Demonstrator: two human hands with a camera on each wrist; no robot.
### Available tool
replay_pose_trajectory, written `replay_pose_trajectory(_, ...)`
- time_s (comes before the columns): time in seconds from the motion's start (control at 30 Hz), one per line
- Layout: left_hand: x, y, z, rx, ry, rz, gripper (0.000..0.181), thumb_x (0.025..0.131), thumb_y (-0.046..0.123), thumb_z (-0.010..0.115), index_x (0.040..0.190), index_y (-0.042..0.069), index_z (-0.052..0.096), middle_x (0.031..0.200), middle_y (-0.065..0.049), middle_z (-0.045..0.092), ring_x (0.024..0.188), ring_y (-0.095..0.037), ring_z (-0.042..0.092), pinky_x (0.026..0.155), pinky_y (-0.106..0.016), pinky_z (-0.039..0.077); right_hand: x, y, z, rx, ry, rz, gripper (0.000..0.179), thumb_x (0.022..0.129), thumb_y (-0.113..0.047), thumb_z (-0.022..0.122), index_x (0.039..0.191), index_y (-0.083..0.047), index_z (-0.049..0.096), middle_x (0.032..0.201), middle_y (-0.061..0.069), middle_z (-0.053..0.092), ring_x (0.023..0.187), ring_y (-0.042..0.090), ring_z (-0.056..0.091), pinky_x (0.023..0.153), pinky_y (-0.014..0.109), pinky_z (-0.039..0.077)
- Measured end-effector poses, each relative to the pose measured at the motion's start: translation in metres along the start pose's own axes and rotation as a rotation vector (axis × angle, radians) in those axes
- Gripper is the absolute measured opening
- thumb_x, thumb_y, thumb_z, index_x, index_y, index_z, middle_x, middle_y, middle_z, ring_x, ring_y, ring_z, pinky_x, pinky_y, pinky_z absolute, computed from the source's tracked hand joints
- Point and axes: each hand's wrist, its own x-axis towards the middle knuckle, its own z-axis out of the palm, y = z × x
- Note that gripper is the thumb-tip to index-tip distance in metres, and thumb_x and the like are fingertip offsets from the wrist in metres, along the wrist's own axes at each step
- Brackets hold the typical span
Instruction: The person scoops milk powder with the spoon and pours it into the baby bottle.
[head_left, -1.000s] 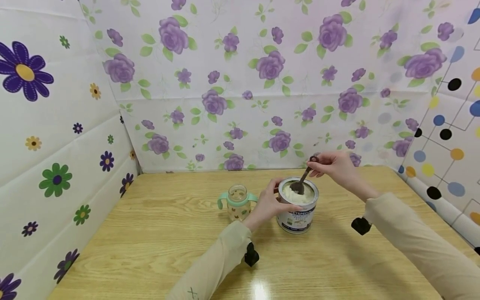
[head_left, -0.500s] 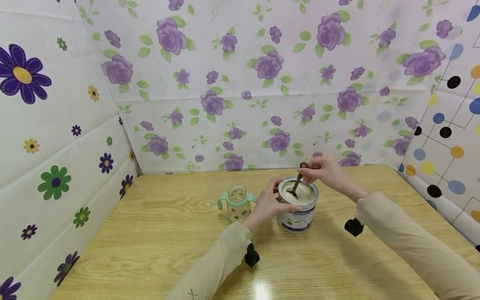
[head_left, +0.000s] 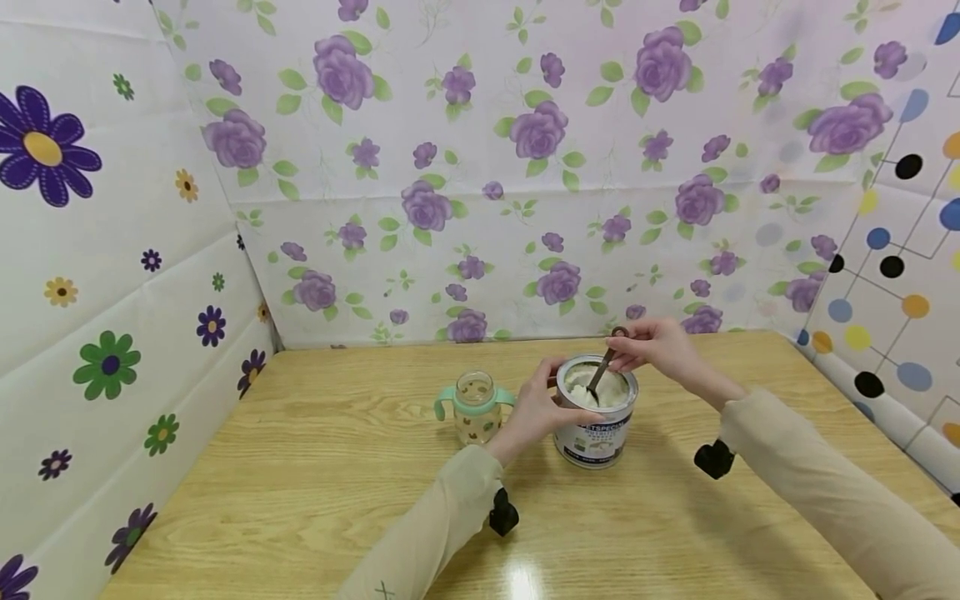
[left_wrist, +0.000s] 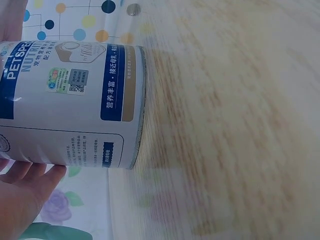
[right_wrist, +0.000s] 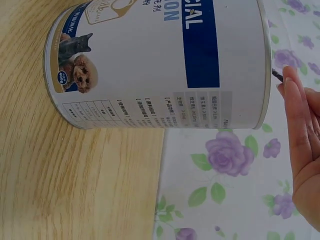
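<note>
Spoon (head_left: 603, 370) is slanting into pale powder (head_left: 611, 390), a person's right hand (head_left: 663, 348) pinching its handle (head_left: 608, 358), the left hand (head_left: 534, 414) gripping the can (head_left: 596, 442).

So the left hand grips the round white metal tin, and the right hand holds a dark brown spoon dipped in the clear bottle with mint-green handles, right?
Not quite: the head view shows the dark brown spoon dipped in the white tin, not the clear bottle. The left hand grips the tin, and the right hand holds the spoon.
</note>
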Motion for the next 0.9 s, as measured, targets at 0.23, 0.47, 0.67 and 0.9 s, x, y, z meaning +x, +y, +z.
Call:
replay_pose_trajectory(0.23, 0.000, 0.000, 0.001, 0.008, 0.001, 0.011, 0.078, 0.064, 0.028, 0.083, 0.129, 0.018, 0.040, 0.114, 0.009, 0.049, 0.105, -0.013, 0.047, 0.082, -0.030, 0.043, -0.005, 0.000, -0.011, 0.078, 0.087, 0.027, 0.034, 0.086, -0.015, 0.063, 0.094, 0.017, 0.058, 0.078, 0.020, 0.065, 0.068, 0.027, 0.065, 0.065, 0.040, 0.050)
replay_pose_trajectory(0.47, 0.000, 0.000, 0.001, 0.008, 0.006, 0.012, 0.078, 0.064, 0.028, 0.084, 0.128, 0.019, 0.041, 0.113, 0.011, 0.049, 0.105, -0.011, 0.047, 0.082, -0.031, 0.042, -0.008, -0.002, -0.016, 0.110, 0.101, 0.021, 0.028, 0.086, -0.016, 0.063, 0.092, 0.011, 0.063, 0.081, 0.021, 0.064, 0.072, 0.031, 0.064, 0.068, 0.043, 0.048)
replay_pose_trajectory(0.67, 0.000, 0.000, 0.001, 0.010, 0.008, 0.006, 0.079, 0.063, 0.028, 0.084, 0.127, 0.018, 0.041, 0.113, 0.010, 0.049, 0.106, -0.016, 0.047, 0.084, -0.030, 0.041, -0.009, -0.004, -0.018, 0.122, 0.138, 0.016, 0.034, 0.085, -0.015, 0.064, 0.093, 0.017, 0.059, 0.079, 0.019, 0.065, 0.070, 0.028, 0.065, 0.065, 0.039, 0.050)
replay_pose_trajectory(0.9, 0.000, 0.001, 0.000, 0.009, 0.003, 0.008, 0.079, 0.064, 0.029, 0.083, 0.129, 0.017, 0.040, 0.114, 0.011, 0.048, 0.106, -0.013, 0.047, 0.084, -0.032, 0.042, -0.009, -0.007, -0.019, 0.127, 0.167, 0.000, 0.029, 0.085, -0.016, 0.065, 0.090, 0.013, 0.061, 0.077, 0.020, 0.064, 0.069, 0.027, 0.065, 0.064, 0.039, 0.050)
